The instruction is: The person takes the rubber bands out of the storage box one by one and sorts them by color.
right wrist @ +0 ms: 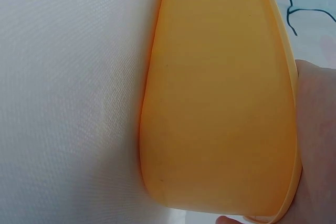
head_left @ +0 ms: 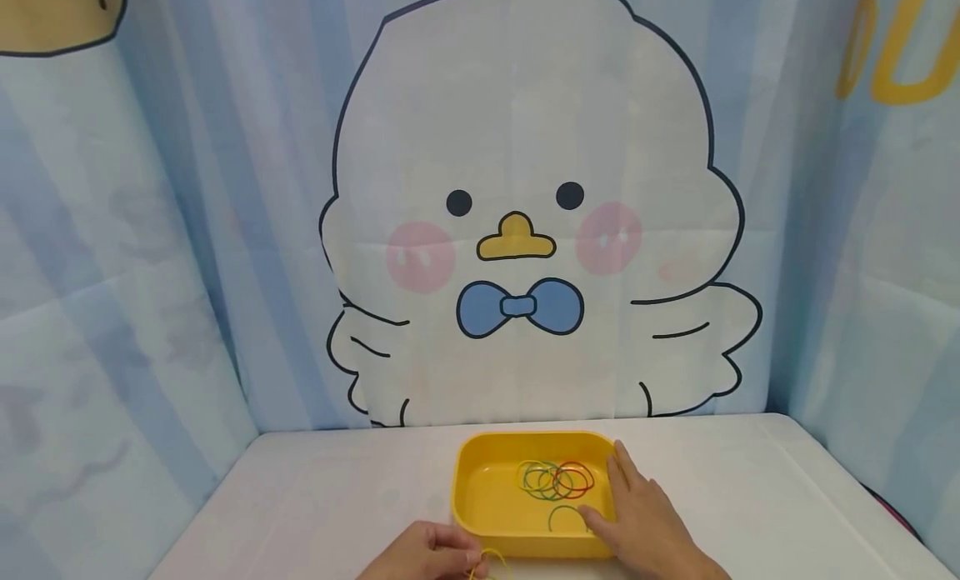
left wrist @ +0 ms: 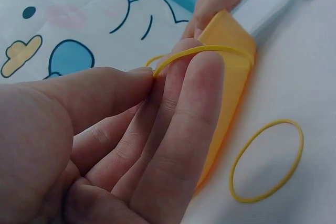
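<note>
Nearest me, my left hand (left wrist: 105,145) pinches a thin yellow rubber band (left wrist: 202,51) between thumb and fingertips; the band arcs over my fingers. A second yellow rubber band (left wrist: 268,161) lies flat on the white surface (left wrist: 304,66) just beside the hand, as a loose oval. In the head view the left hand (head_left: 427,555) is cut off by the bottom edge, so the held band shows only as faint loops.

Just beyond, my right hand (head_left: 637,522) rests on the right rim of a yellow tray (head_left: 487,513), thumb curled over the edge and fingers along the outer wall. Inside the tray lie tangled green, yellow and red bands (head_left: 555,480); I cannot count them. The right wrist view shows mostly the tray's outer wall (right wrist: 220,103).

Farthest back hangs a curtain with a cartoon chick (head_left: 525,205).
</note>
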Action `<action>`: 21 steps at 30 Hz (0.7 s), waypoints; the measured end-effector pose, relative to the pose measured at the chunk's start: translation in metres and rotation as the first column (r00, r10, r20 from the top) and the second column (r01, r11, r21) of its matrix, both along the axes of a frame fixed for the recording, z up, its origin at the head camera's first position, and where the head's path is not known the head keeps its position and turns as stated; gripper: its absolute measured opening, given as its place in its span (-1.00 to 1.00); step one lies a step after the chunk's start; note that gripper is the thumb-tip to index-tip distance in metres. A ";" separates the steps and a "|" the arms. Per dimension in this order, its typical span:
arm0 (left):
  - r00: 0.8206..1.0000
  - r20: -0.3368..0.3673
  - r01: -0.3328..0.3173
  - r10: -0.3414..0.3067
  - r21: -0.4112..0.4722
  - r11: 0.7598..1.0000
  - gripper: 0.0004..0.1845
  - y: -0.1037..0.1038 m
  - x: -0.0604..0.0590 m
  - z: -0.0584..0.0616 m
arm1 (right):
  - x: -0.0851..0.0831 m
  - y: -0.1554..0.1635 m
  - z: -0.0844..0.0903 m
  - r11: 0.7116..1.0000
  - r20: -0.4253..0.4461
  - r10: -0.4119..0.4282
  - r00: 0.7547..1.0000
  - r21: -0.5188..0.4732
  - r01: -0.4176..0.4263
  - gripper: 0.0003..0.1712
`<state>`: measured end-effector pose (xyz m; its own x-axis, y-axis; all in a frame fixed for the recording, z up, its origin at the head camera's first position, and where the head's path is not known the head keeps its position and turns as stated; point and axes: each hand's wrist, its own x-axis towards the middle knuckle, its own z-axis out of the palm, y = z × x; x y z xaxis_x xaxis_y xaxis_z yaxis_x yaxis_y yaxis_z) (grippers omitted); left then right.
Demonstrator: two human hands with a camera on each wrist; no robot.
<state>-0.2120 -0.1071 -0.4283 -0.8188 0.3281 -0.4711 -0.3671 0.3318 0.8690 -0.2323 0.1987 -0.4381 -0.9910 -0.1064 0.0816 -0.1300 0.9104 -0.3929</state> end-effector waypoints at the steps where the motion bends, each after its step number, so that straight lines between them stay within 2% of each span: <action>1: 1.000 -0.003 0.008 -0.008 0.009 1.000 -0.69 -0.001 0.000 -0.002 | 0.000 0.000 0.000 1.000 0.003 -0.001 1.000 0.000 0.001 0.13; 4: 1.000 -0.017 0.021 -0.020 0.033 0.999 -0.70 -0.002 0.000 -0.006 | -0.001 0.001 -0.001 1.000 0.007 -0.003 1.000 0.001 0.003 0.13; 9: 0.999 0.031 0.014 -0.016 0.052 0.999 -0.70 -0.002 -0.001 -0.012 | 0.000 0.001 -0.001 1.000 0.010 -0.005 1.000 -0.005 0.005 0.13; 11: 0.999 0.042 0.006 -0.007 0.025 1.000 -0.70 -0.002 -0.001 -0.014 | 0.000 0.001 -0.001 1.000 0.006 -0.001 1.000 -0.007 0.001 0.12; 17: 0.999 0.000 -0.033 0.034 -0.113 0.993 -0.74 -0.002 -0.005 -0.020 | 0.000 0.000 -0.002 1.000 -0.007 0.001 1.000 -0.004 -0.001 0.12; 21: 0.999 -0.027 -0.038 0.034 -0.149 0.988 -0.77 -0.002 -0.008 -0.021 | -0.001 0.000 -0.003 1.000 -0.014 -0.002 1.000 -0.006 0.002 0.11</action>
<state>-0.2197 -0.1095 -0.4491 -0.8405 0.2258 -0.4925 -0.3605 0.4455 0.8195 -0.2329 0.1989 -0.4411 -0.9899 -0.1038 0.0964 -0.1338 0.9085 -0.3960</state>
